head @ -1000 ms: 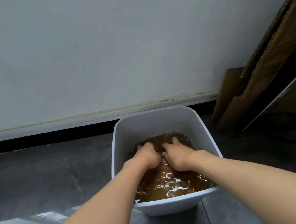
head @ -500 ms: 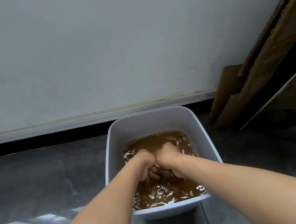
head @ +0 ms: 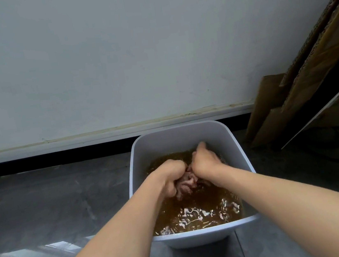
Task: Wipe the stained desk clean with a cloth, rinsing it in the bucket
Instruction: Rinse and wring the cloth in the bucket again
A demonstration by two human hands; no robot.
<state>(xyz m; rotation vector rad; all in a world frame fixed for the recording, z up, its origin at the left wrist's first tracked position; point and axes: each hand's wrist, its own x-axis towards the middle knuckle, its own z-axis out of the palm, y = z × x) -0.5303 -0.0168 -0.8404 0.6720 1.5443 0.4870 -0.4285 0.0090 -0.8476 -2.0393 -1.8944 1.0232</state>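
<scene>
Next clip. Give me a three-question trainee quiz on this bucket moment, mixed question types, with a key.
1. Multiple choice: the cloth is A) sunk out of sight, B) bunched between the two hands, C) draped over the rim.
2. True or false: the left hand and the right hand both grip the cloth.
3. Fill in: the water in the bucket looks ___.
Key: 1 B; 2 true; 3 brown.
</scene>
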